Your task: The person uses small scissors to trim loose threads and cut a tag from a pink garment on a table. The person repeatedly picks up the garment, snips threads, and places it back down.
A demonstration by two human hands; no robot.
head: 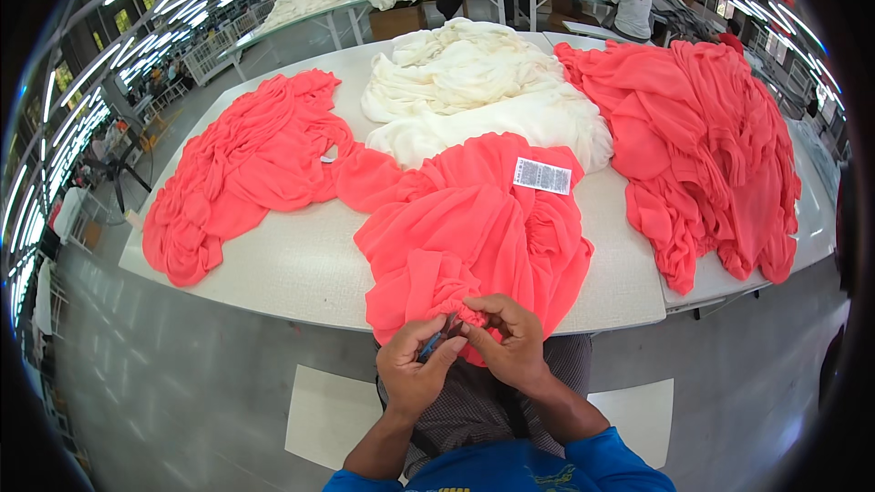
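Note:
A coral garment [472, 219] of thin, gathered fabric lies across the table's near edge and hangs down in front of me. On its upper right shows a white label [542, 176] with printing. My left hand [417, 362] grips small thread snips [431, 345] with a blue part, their dark blades close to the cloth. Between finger and thumb, my right hand [509, 338] pinches a gathered edge of the garment beside the blades. Fingers partly hide the snips, and I cannot tell whether the blades touch the fabric.
On the white table [294, 266], a coral fabric heap [246, 178] lies left, another coral heap [704, 150] right, and a cream fabric pile [472, 82] behind. Pale boards [335, 413] lie on the floor near my legs. People [629, 7] work at far tables.

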